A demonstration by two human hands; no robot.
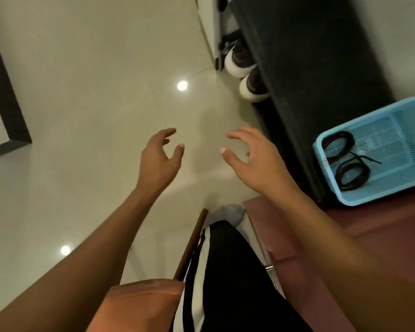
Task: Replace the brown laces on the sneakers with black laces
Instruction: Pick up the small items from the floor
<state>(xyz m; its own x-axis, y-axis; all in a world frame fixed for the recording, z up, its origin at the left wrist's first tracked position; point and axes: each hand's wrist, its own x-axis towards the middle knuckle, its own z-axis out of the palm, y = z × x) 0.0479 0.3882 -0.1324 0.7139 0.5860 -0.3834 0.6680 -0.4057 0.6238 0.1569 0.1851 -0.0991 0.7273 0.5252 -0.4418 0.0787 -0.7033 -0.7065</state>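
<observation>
I'm hovering L hand (157,161) & R hand (256,161) over glossy tile floor (94,104), fingers spreading wide, gripping nothing | black laces (345,160) lying coiled in blue plastic mesh basket (374,198), near right | sneakers (237,63) far right, rounded white toes poking out, rest hiding under black bench (309,68), their laces unreadable

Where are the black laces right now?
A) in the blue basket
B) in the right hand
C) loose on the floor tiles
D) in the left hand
A: the black laces lie coiled inside the blue basket, while the left hand and the right hand are both open and hold nothing.
</observation>
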